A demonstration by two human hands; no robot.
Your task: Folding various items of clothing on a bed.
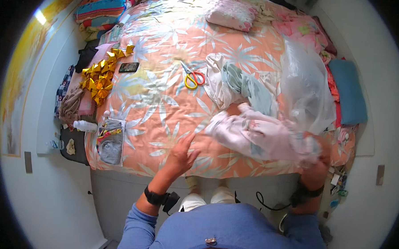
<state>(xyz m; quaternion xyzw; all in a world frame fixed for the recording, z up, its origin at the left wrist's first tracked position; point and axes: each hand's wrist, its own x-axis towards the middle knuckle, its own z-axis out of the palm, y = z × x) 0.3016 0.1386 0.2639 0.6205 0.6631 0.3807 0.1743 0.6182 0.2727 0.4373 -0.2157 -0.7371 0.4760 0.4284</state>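
Note:
My left hand [183,156] hovers at the bed's near edge with its fingers spread, holding nothing. At the right, my right hand [321,151] is closed on one end of a pale pink patterned garment [262,134], blurred by motion. The cloth stretches leftward from that hand over the orange floral bedsheet [158,109]. Just beyond it lie a crumpled pale green garment [248,84] and a whitish garment [217,78]. Scissors [192,76] with one yellow and one red handle rest on the sheet left of these.
A clear plastic bag [304,87] stands at the right, next to a blue-grey cushion [348,92]. To the left are shiny gold ribbon [99,81], a phone [129,67], a white bottle [85,126] and packed folded clothes [110,143]. A pink floral pillow [231,13] lies far back.

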